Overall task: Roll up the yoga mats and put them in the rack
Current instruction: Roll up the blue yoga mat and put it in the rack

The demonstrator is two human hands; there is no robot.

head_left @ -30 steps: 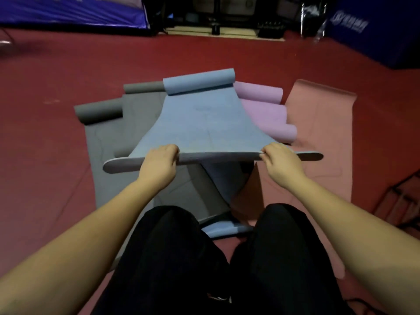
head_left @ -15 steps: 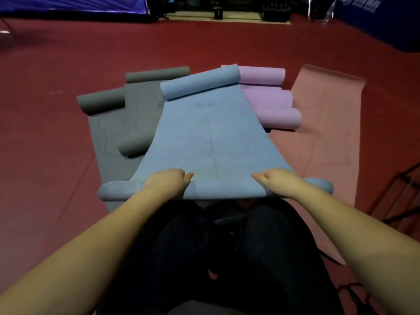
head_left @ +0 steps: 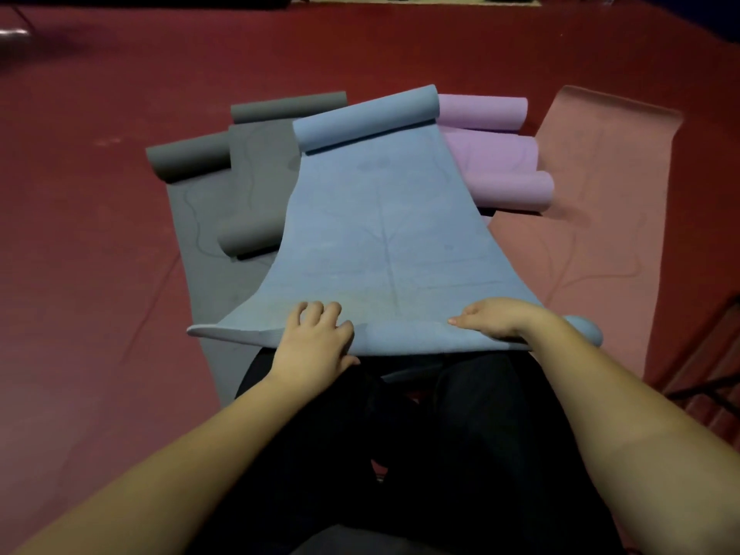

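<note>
A: What is seen to the left of the blue mat (head_left: pixel 380 242)?

B: Two grey mats (head_left: pixel 256 162) are laid on the red floor (head_left: pixel 100 234), each curled into a roll at its far end, and a third grey roll is tucked against the blue mat's left edge.

A: And the blue mat itself?

B: It is spread in the middle, its far end rolled up, its near edge lifted over dark trousers (head_left: pixel 400 454). That edge is gripped by the left hand (head_left: pixel 316 346), fingers curled on top and thumb beneath. The same edge is held by the right hand (head_left: pixel 496 320), fingers extended along it; whether the thumb is wrapped under cannot be told. Faint line markings are printed on the blue mat, but no writing can be read.

A: To the right of it?

B: Purple mats (head_left: pixel 496 162) are stacked in rolls just beside it, a pink mat (head_left: pixel 592 218) is laid flat beyond them, and a dark metal frame (head_left: pixel 716 378) is glimpsed at the right border.
</note>
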